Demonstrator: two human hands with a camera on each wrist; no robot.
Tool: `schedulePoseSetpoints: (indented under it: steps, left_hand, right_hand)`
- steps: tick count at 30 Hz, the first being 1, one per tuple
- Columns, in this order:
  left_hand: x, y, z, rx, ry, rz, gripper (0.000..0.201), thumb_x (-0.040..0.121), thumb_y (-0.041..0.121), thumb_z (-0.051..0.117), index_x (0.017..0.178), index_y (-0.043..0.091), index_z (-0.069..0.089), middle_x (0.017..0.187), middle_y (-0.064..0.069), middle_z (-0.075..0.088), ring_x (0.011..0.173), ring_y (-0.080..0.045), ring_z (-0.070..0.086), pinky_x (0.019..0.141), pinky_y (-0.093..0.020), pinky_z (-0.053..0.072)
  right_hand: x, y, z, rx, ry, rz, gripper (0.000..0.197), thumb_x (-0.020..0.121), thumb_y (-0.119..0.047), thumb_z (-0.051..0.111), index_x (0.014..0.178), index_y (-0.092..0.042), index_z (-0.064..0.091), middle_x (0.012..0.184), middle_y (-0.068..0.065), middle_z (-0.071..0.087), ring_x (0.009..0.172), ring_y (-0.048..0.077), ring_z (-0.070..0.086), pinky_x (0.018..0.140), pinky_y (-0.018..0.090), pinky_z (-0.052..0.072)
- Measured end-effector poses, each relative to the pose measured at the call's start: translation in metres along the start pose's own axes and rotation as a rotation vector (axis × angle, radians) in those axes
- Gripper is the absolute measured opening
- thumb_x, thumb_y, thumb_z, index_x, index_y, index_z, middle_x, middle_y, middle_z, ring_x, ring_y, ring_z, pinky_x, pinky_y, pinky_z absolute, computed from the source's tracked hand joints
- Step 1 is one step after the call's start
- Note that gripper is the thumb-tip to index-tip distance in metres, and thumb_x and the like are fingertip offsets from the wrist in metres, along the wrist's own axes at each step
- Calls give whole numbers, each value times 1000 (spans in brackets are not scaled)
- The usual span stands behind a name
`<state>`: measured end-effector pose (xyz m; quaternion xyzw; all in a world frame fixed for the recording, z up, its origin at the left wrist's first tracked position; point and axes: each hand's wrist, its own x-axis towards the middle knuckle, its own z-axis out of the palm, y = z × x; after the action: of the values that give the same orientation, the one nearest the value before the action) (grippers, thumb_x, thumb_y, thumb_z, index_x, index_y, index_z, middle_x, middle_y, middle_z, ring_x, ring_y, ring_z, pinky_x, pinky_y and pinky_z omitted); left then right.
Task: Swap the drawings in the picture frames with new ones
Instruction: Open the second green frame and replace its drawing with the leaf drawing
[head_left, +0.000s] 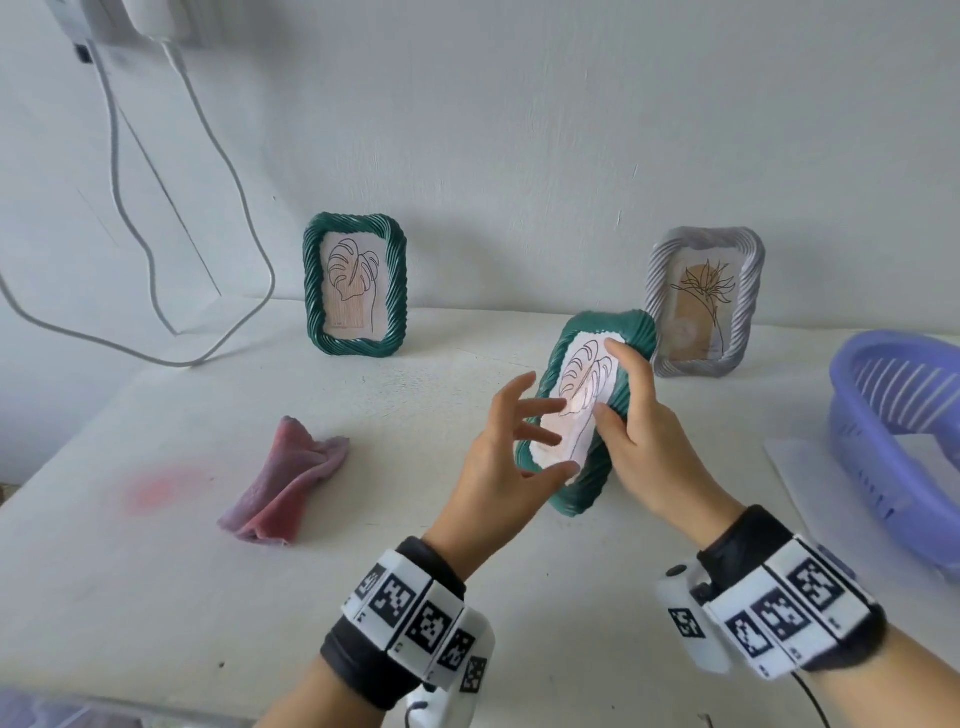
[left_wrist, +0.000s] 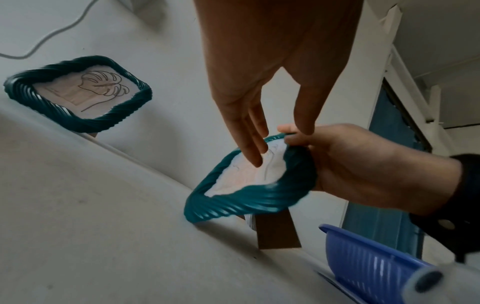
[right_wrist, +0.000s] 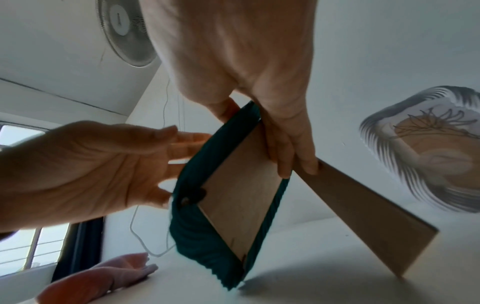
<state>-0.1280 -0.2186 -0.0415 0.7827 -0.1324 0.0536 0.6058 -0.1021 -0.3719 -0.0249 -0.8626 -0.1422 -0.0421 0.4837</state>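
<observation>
A green twisted-rim picture frame (head_left: 582, 483) with a leaf drawing (head_left: 584, 374) leans back at the table's middle, its lower corner on the table. My right hand (head_left: 623, 405) grips its right edge, thumb in front and fingers on the brown backboard (right_wrist: 241, 195). My left hand (head_left: 519, 431) is spread, its straight fingertips (left_wrist: 255, 162) touching the drawing. The frame's brown stand (right_wrist: 363, 216) sticks out behind. A second green frame (head_left: 356, 286) with the same leaf stands at the back left. A grey frame (head_left: 704, 301) with a flower drawing stands at the back right.
A crumpled pink cloth (head_left: 288, 483) lies left of my hands. A purple slatted basket (head_left: 904, 441) sits at the right edge on a white sheet (head_left: 795, 467). White cables (head_left: 156, 291) hang down the wall onto the table's back left.
</observation>
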Motion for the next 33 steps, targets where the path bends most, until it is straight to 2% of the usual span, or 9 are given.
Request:
schedulePoseSetpoints:
  steps: [4, 6, 9, 12, 14, 19, 23, 29, 33]
  left_hand:
    - [15, -9, -21, 71, 39, -3, 73, 77, 7, 69, 135, 22, 28, 124, 8, 50, 104, -8, 55, 74, -21, 55]
    - [26, -14, -31, 148, 35, -22, 70, 77, 10, 70, 135, 23, 32, 130, 5, 48, 108, -9, 51, 81, -26, 54]
    - [44, -20, -42, 223, -36, -80, 74, 78, 10, 69, 138, 25, 29, 137, 2, 39, 114, -12, 47, 88, -32, 51]
    - [60, -24, -49, 183, -90, -96, 79, 76, 3, 68, 140, 27, 27, 134, -1, 43, 107, -19, 55, 88, -36, 53]
    - [69, -28, -53, 192, -94, -81, 79, 75, -2, 67, 138, 29, 29, 124, -1, 49, 95, -20, 59, 85, -34, 53]
    - [93, -36, -63, 262, -13, -28, 81, 72, -5, 68, 135, 29, 31, 112, 4, 46, 86, -15, 58, 73, -25, 55]
    - [120, -44, -69, 333, 44, -4, 81, 73, -3, 69, 137, 26, 29, 116, 3, 45, 89, -13, 55, 63, -10, 49]
    - [161, -61, -76, 363, 90, -30, 81, 73, -2, 69, 138, 24, 27, 121, -1, 44, 91, -15, 53, 69, -16, 48]
    - [185, -69, -81, 368, 80, -60, 81, 73, -4, 69, 137, 23, 27, 123, -3, 44, 93, -15, 52, 77, -19, 45]
  right_hand:
    - [4, -2, -9, 64, 52, 13, 53, 94, -3, 43, 138, -29, 27, 128, 9, 53, 92, 28, 58, 81, 32, 52]
    - [10, -3, -15, 141, 59, 11, 55, 91, -3, 47, 132, -36, 33, 121, -2, 55, 104, 38, 52, 93, 43, 44]
    - [20, -2, -21, 288, 46, -45, 59, 78, -9, 52, 128, -38, 40, 136, -19, 43, 128, 6, 41, 109, 28, 33]
    - [34, -1, -24, 435, -10, -50, 65, 69, -5, 50, 128, -32, 42, 129, -24, 46, 116, -12, 46, 91, 4, 37]
    - [44, 3, -25, 408, -68, -46, 69, 66, -4, 52, 128, -32, 42, 126, -31, 44, 115, -18, 43, 92, 3, 34]
    - [75, 20, -23, 416, -137, 19, 84, 53, 3, 52, 127, -36, 46, 129, -33, 40, 127, -13, 30, 115, 33, 20]
    - [105, 21, -19, 496, -144, 33, 87, 48, 5, 48, 126, -35, 47, 131, -28, 38, 130, -2, 31, 108, 29, 32]
    - [159, 35, -9, 585, -149, 23, 87, 43, 7, 49, 118, -37, 53, 141, -5, 39, 136, 16, 30, 116, 44, 24]
    - [185, 46, 0, 704, -129, 44, 88, 40, 11, 45, 119, -27, 53, 138, 4, 44, 130, 21, 40, 100, 29, 40]
